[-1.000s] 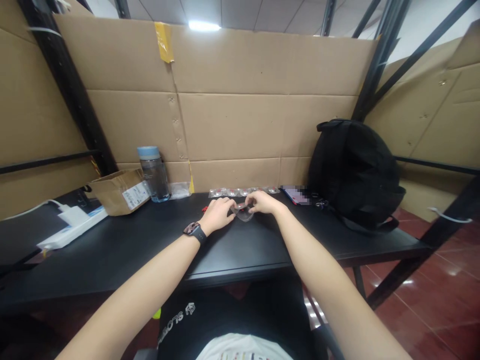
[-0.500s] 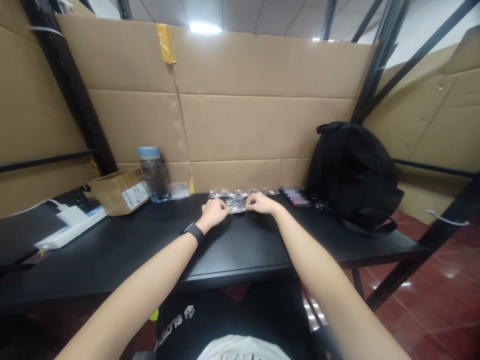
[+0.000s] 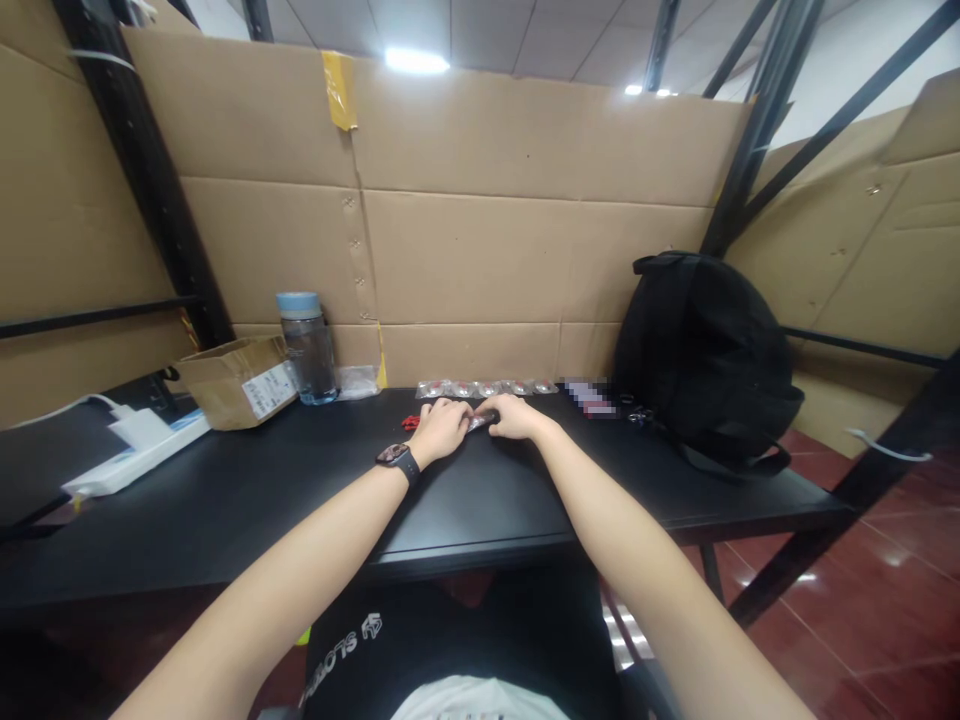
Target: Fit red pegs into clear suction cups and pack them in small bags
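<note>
At the middle of the black table my left hand (image 3: 442, 430) and my right hand (image 3: 513, 416) are close together, fingers bent inward. Between their fingertips a small clear plastic bag (image 3: 477, 423) shows, mostly hidden by the hands, with something dark at its right end. Both hands look closed on it. A small red item (image 3: 410, 423) pokes out on the table just left of my left hand; its kind is unclear. Right behind the hands lies a row of several clear plastic packets (image 3: 487, 388) with red bits inside.
To the left are a water bottle (image 3: 309, 350), an open cardboard box (image 3: 232, 385), a crumpled clear bag (image 3: 358, 382) and a white power strip (image 3: 142, 455). A blurred phone-like item (image 3: 590, 398) and a black backpack (image 3: 709, 360) are on the right. Cardboard (image 3: 465, 250) walls the back.
The shiny bag, earlier spread flat between both hands, is now mostly covered by them. My fingers have come closer together, and the red item now shows beside my left hand.
</note>
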Available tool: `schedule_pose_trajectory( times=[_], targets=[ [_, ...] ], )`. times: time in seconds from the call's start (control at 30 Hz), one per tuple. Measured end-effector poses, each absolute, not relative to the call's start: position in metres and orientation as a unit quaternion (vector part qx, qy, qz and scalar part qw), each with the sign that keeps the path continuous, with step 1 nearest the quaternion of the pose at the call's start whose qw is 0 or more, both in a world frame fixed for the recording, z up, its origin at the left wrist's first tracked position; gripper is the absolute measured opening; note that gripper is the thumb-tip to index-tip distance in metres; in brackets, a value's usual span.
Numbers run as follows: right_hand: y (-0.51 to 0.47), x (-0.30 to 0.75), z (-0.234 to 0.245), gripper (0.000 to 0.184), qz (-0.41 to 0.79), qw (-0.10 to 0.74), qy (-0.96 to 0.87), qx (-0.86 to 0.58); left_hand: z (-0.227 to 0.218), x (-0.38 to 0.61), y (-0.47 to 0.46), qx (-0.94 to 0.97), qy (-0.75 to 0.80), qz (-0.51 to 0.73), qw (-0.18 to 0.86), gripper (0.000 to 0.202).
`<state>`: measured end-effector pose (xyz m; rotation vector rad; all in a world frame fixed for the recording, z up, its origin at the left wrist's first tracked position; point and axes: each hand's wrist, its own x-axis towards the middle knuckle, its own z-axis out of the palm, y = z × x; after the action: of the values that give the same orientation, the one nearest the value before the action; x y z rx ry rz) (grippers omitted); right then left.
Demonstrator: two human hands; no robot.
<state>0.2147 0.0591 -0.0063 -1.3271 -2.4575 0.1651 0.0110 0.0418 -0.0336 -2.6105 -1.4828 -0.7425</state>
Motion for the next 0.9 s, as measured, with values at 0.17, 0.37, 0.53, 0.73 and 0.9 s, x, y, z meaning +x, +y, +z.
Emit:
schedule_pose_trajectory(
  times=[0.17, 0.37, 0.53, 0.73, 0.9],
  targets=[
    [0.059, 0.211, -0.009, 0.031, 0.064, 0.168, -0.84, -0.513, -0.029, 0.005, 0.04, -0.843, -0.484, -0.234, 0.01, 0.03],
    [0.069, 0.22, -0.013, 0.031, 0.191, 0.247, -0.816, -0.487, -0.029, -0.003, 0.044, -0.816, -0.508, -0.276, 0.001, 0.025],
    [0.074, 0.222, -0.018, 0.039, 0.249, 0.317, -0.786, -0.469, -0.029, -0.004, 0.046, -0.784, -0.534, -0.312, -0.049, 0.038],
    [0.074, 0.219, -0.022, 0.048, 0.274, 0.311, -0.779, -0.471, -0.028, -0.004, 0.042, -0.766, -0.546, -0.331, -0.076, 0.049],
    [0.072, 0.217, -0.017, 0.043, 0.221, 0.33, -0.761, -0.513, -0.023, -0.004, 0.04, -0.76, -0.559, -0.319, -0.09, 0.05]
  ],
)
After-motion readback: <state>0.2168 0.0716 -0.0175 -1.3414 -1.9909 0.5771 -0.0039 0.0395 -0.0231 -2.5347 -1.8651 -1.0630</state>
